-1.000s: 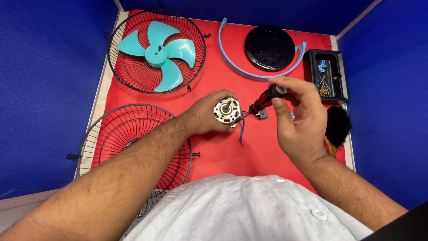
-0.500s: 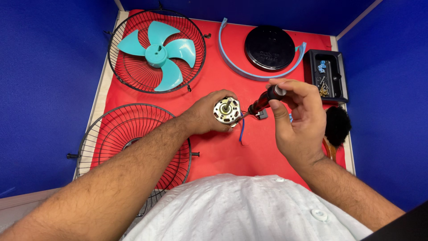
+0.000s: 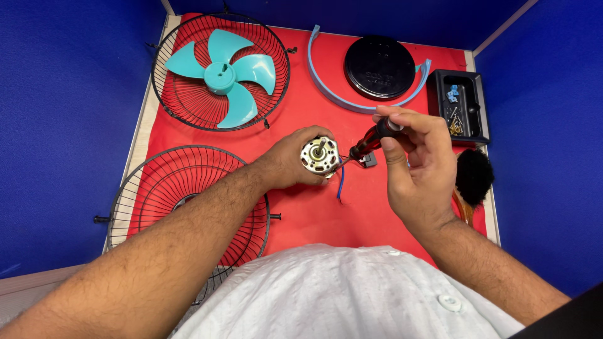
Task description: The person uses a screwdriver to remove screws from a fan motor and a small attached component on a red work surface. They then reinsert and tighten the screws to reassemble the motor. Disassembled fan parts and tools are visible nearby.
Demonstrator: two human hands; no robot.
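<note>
A red mat [image 3: 301, 213] covers the table between blue walls, and everything lies on it. The largest pieces are two black wire fan guards: one guard [image 3: 188, 107] at the far left with a teal fan blade [image 3: 220, 75] resting inside it, and a second guard [image 3: 163, 201] at the near left, partly under the person's left forearm. At the far middle a round black disc [image 3: 380, 66] sits with a light blue curved band [image 3: 333, 88] wrapped around its near side. To the right of that is a black tray [image 3: 461, 129] holding small screws and blue bits, and nearer along the right edge lies a black-bristled brush [image 3: 472, 176]. Near the middle of the mat, the left hand [image 3: 292, 160] is closed around a small round fan motor [image 3: 319, 157], shaft pointing up, with a blue wire [image 3: 340, 185] hanging from it. The right hand [image 3: 414, 163] grips a red-and-black screwdriver [image 3: 370, 141], its tip angled down to the motor's right edge.
</note>
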